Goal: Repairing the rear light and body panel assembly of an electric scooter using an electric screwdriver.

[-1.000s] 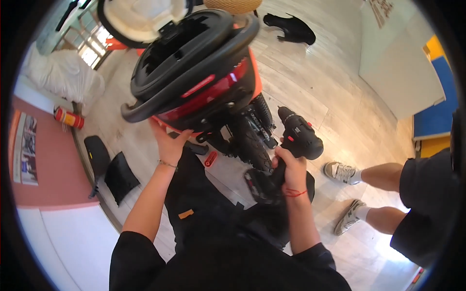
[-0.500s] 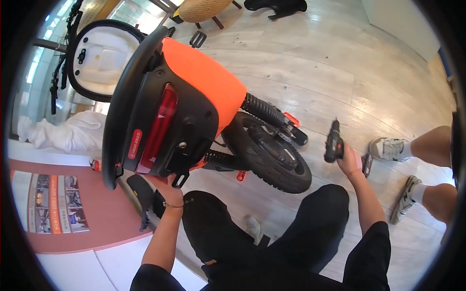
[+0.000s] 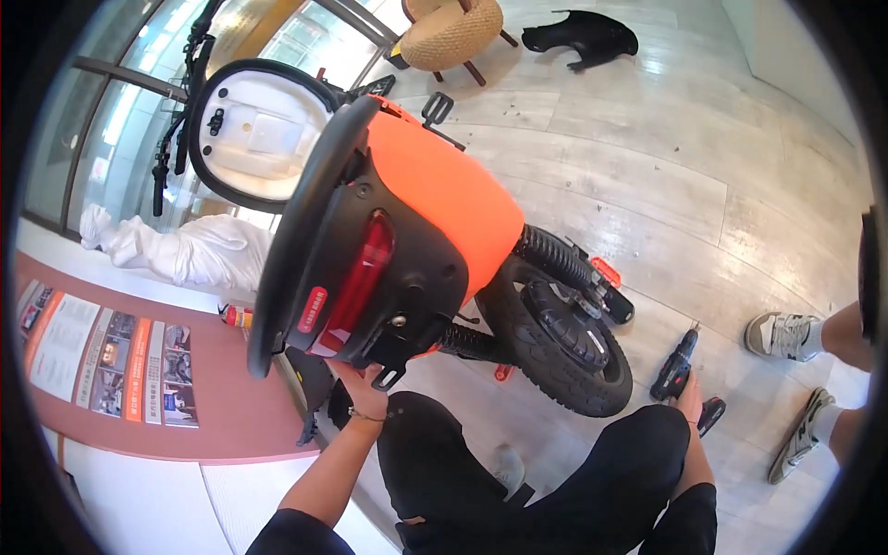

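Observation:
An electric scooter's orange and black rear body (image 3: 444, 208) leans in front of me, with a red tail light (image 3: 365, 277) on its dark tail panel (image 3: 416, 250). My left hand (image 3: 368, 396) is up against the lower edge of that panel, beside a black bracket (image 3: 388, 375); its fingers are mostly hidden. My right hand (image 3: 688, 400) grips a cordless drill (image 3: 675, 368) low by my right knee, its bit pointing away from me. Between my hands and beyond my knees is the rear wheel (image 3: 564, 342), flanked by black shock absorbers (image 3: 555, 259).
The scooter's lifted seat (image 3: 264, 134) shows its white underside. A white statue (image 3: 199, 254) and a pink-topped table (image 3: 250, 430) with printed sheets stand left. Another person's shoes (image 3: 782, 335) are at right. A wicker stool (image 3: 453, 37) and a black molded part (image 3: 583, 42) are far off.
My right hand has lowered the drill toward the floor, nearer my knee. The view has shifted, so the scooter sits further right and lower. My left hand stays at the tail panel.

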`<state>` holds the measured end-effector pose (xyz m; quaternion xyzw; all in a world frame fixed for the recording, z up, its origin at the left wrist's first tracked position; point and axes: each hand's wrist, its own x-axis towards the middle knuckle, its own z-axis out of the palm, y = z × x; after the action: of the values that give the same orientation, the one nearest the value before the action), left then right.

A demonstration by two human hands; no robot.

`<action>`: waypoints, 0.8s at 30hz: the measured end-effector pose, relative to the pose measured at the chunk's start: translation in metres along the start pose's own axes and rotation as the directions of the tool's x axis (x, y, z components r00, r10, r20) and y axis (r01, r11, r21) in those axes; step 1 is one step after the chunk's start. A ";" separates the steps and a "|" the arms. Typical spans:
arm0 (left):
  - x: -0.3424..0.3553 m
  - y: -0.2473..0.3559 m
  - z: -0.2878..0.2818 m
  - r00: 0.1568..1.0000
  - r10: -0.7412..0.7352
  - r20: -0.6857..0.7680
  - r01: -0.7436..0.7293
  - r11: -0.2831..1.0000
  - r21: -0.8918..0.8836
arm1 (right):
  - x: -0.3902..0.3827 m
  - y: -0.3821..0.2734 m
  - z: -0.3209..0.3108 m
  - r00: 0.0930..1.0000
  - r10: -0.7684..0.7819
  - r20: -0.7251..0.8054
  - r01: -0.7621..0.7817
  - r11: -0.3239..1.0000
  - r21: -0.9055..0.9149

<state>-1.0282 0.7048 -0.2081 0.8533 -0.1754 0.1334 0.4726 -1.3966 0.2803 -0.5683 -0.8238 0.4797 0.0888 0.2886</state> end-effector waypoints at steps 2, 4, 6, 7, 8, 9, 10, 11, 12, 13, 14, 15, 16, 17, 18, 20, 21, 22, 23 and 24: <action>0.001 0.000 0.003 0.998 0.058 0.012 -0.057 0.998 -0.034 | 0.007 0.000 -0.009 0.995 0.030 0.090 -0.023 0.997 -0.079; 0.002 0.000 0.005 0.999 -0.025 0.034 0.029 0.994 -0.109 | 0.014 -0.009 -0.030 0.980 0.050 0.195 -0.014 0.984 -0.180; 0.003 0.000 0.007 0.996 -0.089 -0.008 0.086 0.982 -0.166 | 0.022 -0.033 -0.069 0.994 -0.019 0.104 0.031 0.993 -0.112; 0.003 0.001 0.009 0.997 -0.081 0.000 0.081 0.988 -0.132 | 0.023 -0.053 -0.094 0.996 -0.076 -0.047 0.077 0.997 0.014; 0.004 0.001 0.010 0.995 -0.098 -0.001 0.097 0.989 -0.110 | 0.024 -0.078 -0.123 0.986 -0.058 -0.159 0.078 0.989 0.122; 0.006 0.002 0.012 0.999 -0.052 -0.004 0.051 0.992 -0.112 | 0.023 -0.110 -0.153 0.913 -0.201 -0.354 0.273 0.948 0.166; 0.006 0.003 0.014 0.996 -0.083 -0.020 0.081 0.993 -0.090 | 0.016 -0.146 -0.181 0.870 -0.210 -0.446 0.327 0.923 0.204; 0.007 0.005 0.017 0.998 -0.050 -0.037 0.046 0.995 -0.090 | 0.003 -0.187 -0.209 0.769 -0.328 -0.549 0.508 0.835 0.213; 0.009 0.007 0.019 0.998 -0.015 -0.055 0.010 0.996 -0.090 | -0.015 -0.232 -0.232 0.699 -0.377 -0.607 0.612 0.756 0.235; 0.010 0.011 0.020 0.998 -0.013 -0.056 0.005 0.991 -0.133 | -0.037 -0.279 -0.250 0.632 -0.449 -0.631 0.714 0.655 0.249; 0.011 0.016 0.022 0.998 -0.008 -0.061 -0.003 0.984 -0.177 | -0.067 -0.321 -0.264 0.627 -0.506 -0.593 0.764 0.548 0.340; 0.012 0.021 0.022 0.997 -0.035 -0.066 0.017 0.969 -0.248 | -0.093 -0.362 -0.277 0.529 -0.626 -0.573 0.846 0.439 0.302; 0.014 0.028 0.020 0.999 -0.008 -0.053 -0.003 0.977 -0.212 | -0.111 -0.399 -0.288 0.441 -0.727 -0.527 0.897 0.331 0.294; 0.015 0.035 0.018 0.999 -0.013 -0.036 0.005 0.979 -0.204 | -0.130 -0.432 -0.295 0.429 -0.716 -0.550 0.891 0.236 0.388; 0.017 0.043 0.013 0.999 -0.031 -0.024 0.026 0.977 -0.210 | -0.143 -0.459 -0.300 0.409 -0.736 -0.539 0.890 0.191 0.415; 0.018 0.059 0.002 1.000 -0.015 0.015 0.017 0.990 -0.141 | -0.156 -0.494 -0.307 0.435 -0.720 -0.541 0.886 0.232 0.402; 0.020 0.066 -0.006 0.998 -0.023 0.050 0.028 0.994 -0.102 | -0.158 -0.505 -0.309 0.478 -0.709 -0.518 0.865 0.278 0.419; 0.021 0.072 -0.015 0.997 -0.010 0.078 0.017 0.996 -0.093 | -0.158 -0.513 -0.310 0.436 -0.720 -0.540 0.892 0.266 0.365; 0.019 0.079 -0.024 0.999 -0.015 0.049 0.016 0.999 -0.035 | -0.160 -0.517 -0.309 0.437 -0.726 -0.532 0.894 0.284 0.347; 0.015 0.086 -0.039 0.999 -0.027 0.035 0.027 1.000 -0.015 | -0.160 -0.520 -0.307 0.443 -0.729 -0.521 0.893 0.305 0.331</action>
<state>-1.0536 0.6931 -0.1167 0.8541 -0.1733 0.1106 0.4778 -1.0834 0.4205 -0.0464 -0.8269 0.0281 -0.3321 0.4530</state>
